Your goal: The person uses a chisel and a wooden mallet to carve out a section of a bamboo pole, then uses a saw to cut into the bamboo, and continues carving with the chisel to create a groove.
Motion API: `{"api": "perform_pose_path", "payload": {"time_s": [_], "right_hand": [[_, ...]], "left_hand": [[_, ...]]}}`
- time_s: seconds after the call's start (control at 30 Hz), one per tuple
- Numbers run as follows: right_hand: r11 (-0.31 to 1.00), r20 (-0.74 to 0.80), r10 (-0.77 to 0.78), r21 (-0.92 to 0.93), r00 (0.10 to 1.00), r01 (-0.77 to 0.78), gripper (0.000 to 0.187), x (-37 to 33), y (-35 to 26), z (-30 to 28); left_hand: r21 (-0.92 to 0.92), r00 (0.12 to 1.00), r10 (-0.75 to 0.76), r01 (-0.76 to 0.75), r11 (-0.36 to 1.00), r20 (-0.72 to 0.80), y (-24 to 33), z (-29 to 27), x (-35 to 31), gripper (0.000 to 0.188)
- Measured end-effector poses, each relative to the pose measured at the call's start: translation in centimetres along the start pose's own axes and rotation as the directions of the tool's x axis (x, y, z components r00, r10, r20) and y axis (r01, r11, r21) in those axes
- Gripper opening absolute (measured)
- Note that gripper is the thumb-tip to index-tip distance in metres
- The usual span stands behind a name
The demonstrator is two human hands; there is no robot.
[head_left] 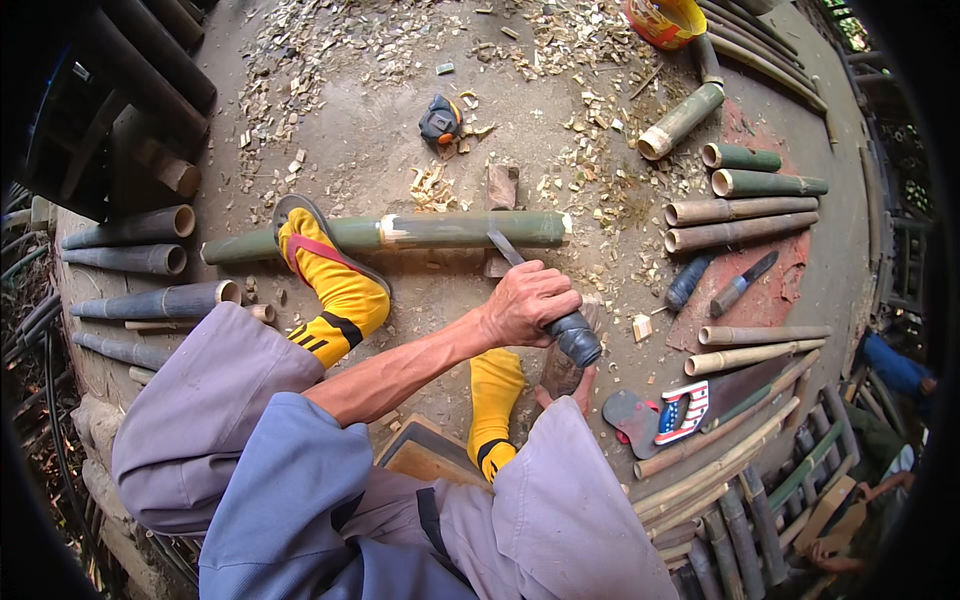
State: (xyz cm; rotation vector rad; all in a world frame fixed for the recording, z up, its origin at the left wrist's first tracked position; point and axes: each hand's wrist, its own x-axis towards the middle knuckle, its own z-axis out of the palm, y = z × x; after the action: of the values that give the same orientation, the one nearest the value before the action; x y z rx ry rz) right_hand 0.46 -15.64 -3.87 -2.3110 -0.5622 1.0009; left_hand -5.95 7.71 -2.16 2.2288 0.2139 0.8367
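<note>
My left hand (532, 304) is closed around a chisel (574, 338) with a black-wrapped handle, its blade tip against a green bamboo pole (470, 229). The pole lies crosswise, with a pale scraped band near its middle. Under its right part sits a wooden block (502, 187). My left foot, in a yellow sock and a flip-flop (375, 279), presses on the pole's left part. Below the chisel handle, my right hand (577, 388) grips a worn piece of wood (562, 368), partly hidden behind the handle and my right knee.
A tape measure (440, 122) lies beyond the pole among wood chips. On the right are cut bamboo pieces (768, 184), a knife (744, 284), a black-handled tool (688, 283), a loose flip-flop (630, 418) and a handsaw (683, 412). More bamboo tubes (150, 303) lie left.
</note>
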Motion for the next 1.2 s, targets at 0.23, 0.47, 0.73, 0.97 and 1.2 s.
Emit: {"api": "perform_pose_path", "payload": {"time_s": [0.23, 0.47, 0.73, 0.97, 1.2], "right_hand": [[1.000, -0.021, 0.014, -0.022, 1.000, -0.015, 0.111, -0.1, 0.7, 0.1], [0.996, -0.039, -0.012, 0.090, 0.999, 0.016, 0.113, 0.3, 0.8, 0.0], [0.880, -0.562, -0.423, -0.068, 0.711, 0.471, 0.108, 1.7, -12.9, -12.1], [0.801, -0.173, -0.585, -0.275, 0.792, 0.532, 0.102, 3.8, -17.3, -10.0], [0.730, -0.554, -0.603, -0.095, 0.574, 0.676, 0.099, 1.6, -20.6, -15.9]], "left_hand": [[0.000, 1.000, -0.010, 0.010, 1.000, 0.008, -0.1, -0.1, -0.1, 0.040], [-0.012, 0.998, -0.051, 0.051, 0.999, -0.024, -0.7, 0.0, 0.5, 0.036], [-0.044, 0.897, -0.387, 0.387, 0.921, -0.213, -2.5, 0.5, 4.6, 0.028], [-0.035, 0.833, -0.506, 0.512, 0.859, -0.224, -3.1, 1.3, 5.2, 0.027], [-0.025, 0.832, -0.516, 0.522, 0.852, -0.204, -3.0, 1.0, 5.9, 0.028]]}}
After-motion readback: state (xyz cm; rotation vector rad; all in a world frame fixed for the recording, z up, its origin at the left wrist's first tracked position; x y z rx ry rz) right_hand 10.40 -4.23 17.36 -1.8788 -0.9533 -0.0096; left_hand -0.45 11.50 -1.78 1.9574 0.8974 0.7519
